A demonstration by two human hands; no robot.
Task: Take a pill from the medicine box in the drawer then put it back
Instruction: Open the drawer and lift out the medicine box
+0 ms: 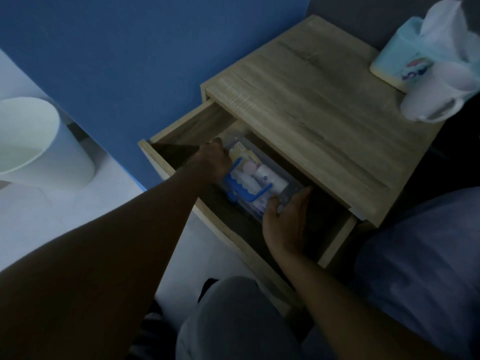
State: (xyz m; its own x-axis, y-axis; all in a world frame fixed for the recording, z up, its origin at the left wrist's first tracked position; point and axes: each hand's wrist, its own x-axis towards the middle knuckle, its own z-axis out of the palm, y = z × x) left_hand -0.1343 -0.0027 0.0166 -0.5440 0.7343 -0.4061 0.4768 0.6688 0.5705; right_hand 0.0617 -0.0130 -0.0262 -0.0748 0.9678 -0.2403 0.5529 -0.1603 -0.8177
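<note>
scene: dim room, head cam looking down; blue wall, pale floor
drawer (181, 149): pulled out of wood nightstand (311, 105), open, dark inside
box (255, 178): clear plastic medicine box w/ blue handle + blue latch, sits inside drawer, lid on; white/pink packs & bottles visible thru lid, pill itself too small to tell
L hand (214, 158): reaches into drawer, fingers curled round far-left end of box, touching it
R hand (284, 216): at near-right end of box, thumb on top edge, fingers wrapped round the corner, gripping
hold: both hands clamp box by opposite ends; can't tell if box is lifted or resting on drawer floor
nightstand top: tissue pack (405, 55) w/ white tissue sticking up, far-right corner; white mug (436, 94) just beside it, on its side
left of frame: white bin (39, 144) on floor, well apart from drawer
bottom: person's knees in grey/blue cloth
</note>
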